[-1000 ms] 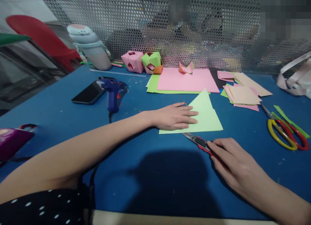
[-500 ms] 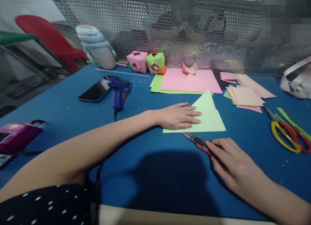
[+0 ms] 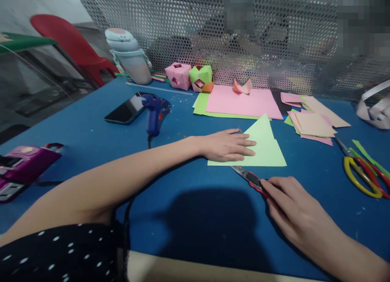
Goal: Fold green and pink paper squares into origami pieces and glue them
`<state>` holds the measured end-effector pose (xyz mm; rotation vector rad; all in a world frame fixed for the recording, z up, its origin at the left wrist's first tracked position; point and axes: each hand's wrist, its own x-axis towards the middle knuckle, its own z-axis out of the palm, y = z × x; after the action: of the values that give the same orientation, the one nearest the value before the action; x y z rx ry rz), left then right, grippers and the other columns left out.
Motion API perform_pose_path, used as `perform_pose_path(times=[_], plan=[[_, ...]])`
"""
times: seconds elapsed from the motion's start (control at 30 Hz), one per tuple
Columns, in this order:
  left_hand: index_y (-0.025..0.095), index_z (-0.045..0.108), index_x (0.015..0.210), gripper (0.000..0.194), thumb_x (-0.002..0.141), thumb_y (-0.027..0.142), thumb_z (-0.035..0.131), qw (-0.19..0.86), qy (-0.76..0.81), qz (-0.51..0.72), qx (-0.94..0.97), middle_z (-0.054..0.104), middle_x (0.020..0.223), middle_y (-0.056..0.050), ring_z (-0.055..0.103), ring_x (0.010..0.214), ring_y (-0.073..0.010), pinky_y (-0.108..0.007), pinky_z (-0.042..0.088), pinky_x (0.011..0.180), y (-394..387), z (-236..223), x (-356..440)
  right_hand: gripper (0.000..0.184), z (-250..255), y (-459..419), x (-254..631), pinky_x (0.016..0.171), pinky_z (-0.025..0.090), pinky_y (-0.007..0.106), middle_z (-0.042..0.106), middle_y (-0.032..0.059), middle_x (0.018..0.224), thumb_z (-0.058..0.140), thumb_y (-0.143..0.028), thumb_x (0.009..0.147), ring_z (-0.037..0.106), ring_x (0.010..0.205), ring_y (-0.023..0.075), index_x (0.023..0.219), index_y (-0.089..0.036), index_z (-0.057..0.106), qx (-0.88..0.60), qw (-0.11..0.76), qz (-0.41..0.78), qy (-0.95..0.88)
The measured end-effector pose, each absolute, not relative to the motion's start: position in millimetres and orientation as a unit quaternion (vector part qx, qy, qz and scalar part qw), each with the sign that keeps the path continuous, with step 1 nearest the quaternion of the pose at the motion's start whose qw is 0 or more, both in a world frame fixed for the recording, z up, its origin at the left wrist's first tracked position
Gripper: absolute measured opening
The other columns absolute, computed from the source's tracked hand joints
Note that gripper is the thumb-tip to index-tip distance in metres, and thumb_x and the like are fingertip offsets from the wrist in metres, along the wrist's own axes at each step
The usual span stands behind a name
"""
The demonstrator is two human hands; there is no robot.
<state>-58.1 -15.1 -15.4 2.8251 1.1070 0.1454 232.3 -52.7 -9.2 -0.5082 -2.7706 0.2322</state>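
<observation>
My left hand (image 3: pixel 227 146) lies flat with its fingers stretched out on a folded pale green sheet of paper (image 3: pixel 268 152), whose upper part rises to a point. Part of the sheet is hidden under the palm. In my right hand (image 3: pixel 300 204) is a red and black utility knife (image 3: pixel 253 179), held low over the blue table. Its blade points up and left, and the tip is at the paper's lower edge, just below my left hand. Whether the tip is under the fold cannot be made out.
Behind the paper lie pink sheets (image 3: pixel 243 102) and two folded paper balls (image 3: pixel 178 76). A glue gun (image 3: pixel 153 115), a phone (image 3: pixel 126 109) and a bottle (image 3: pixel 131 58) stand left. Paper squares (image 3: pixel 313 123) and scissors (image 3: pixel 362 172) lie right. A purple device (image 3: pixel 27 168) sits far left.
The whole view has shifted slightly, so things appear a little further right. Both hands, the knife and the paper keep about the same places relative to each other.
</observation>
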Motion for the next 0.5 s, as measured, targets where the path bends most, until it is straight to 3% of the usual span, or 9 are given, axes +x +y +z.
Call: perform_pose_path(times=[0.5], plan=[[0.034, 0.042, 0.140, 0.045, 0.098, 0.044, 0.031, 0.051, 0.363, 0.048, 0.929, 0.030, 0.154, 0.002, 0.022, 0.143, -0.0216, -0.042, 0.010, 0.117, -16, -14, -58, 0.039, -10, -62, 221, 0.074, 0.052, 0.040, 0.052, 0.0157, 0.109, 0.045, -0.013, 0.092, 0.049, 0.091, 0.0233, 0.131, -0.011, 0.045, -0.188, 0.154, 0.088, -0.966]])
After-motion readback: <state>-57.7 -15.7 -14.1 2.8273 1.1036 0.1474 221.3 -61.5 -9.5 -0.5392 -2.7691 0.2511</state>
